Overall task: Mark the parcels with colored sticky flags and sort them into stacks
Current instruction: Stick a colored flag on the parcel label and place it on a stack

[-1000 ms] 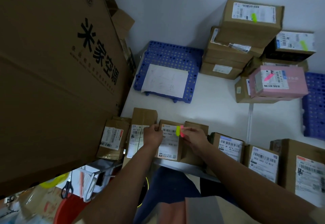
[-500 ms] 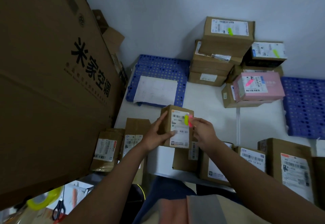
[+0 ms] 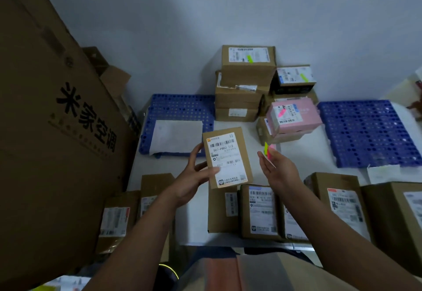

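My left hand [image 3: 196, 176] grips a small brown parcel [image 3: 228, 157] with a white shipping label, lifted above the table. No flag shows on its label. My right hand [image 3: 277, 169] is apart from it to the right and holds a pad of yellow and pink sticky flags [image 3: 268, 151] against its fingers. At the back stand sorted stacks: brown boxes topped by one with a green flag [image 3: 249, 59], a dark box with a green flag [image 3: 294, 77], and a pink box with a pink flag [image 3: 294, 115].
A row of unflagged brown parcels [image 3: 260, 212] lines the white table's [image 3: 303, 153] near edge. Blue perforated mats lie at back left [image 3: 178, 108], bearing a white sheet, and at right [image 3: 365, 131]. A huge cardboard carton [image 3: 50, 131] walls off the left side.
My left hand has lifted the parcel off the near row and brought it up. My right hand has come off the parcel and moved right with the flag pad.
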